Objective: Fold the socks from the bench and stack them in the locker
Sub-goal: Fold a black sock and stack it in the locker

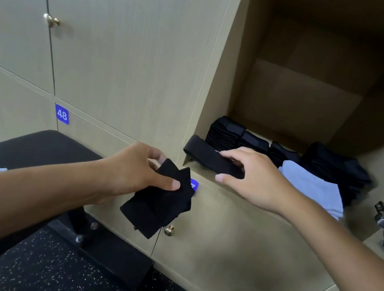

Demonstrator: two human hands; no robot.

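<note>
**Socks at the locker's front edge**

A blue label (61, 113) reads "48". The left hand (140, 174) pinches a folded black sock (161, 203) beside the bench (33, 144). The right hand (254, 178) grips another black sock (206, 156) on the open locker (206, 174) lip; stacked socks (226, 132) behind, open room above.

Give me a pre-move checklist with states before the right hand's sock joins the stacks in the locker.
1. Right hand grips the folded black sock: ok.
2. Sock fully inside the locker: not ok, it overhangs the front edge.
3. Black stacks upright at the back: ok.
4. Grey cloth clear of the sock: ok.
5. Left hand holds the next black sock: ok.
6. More socks on the bench: cannot tell.
</note>
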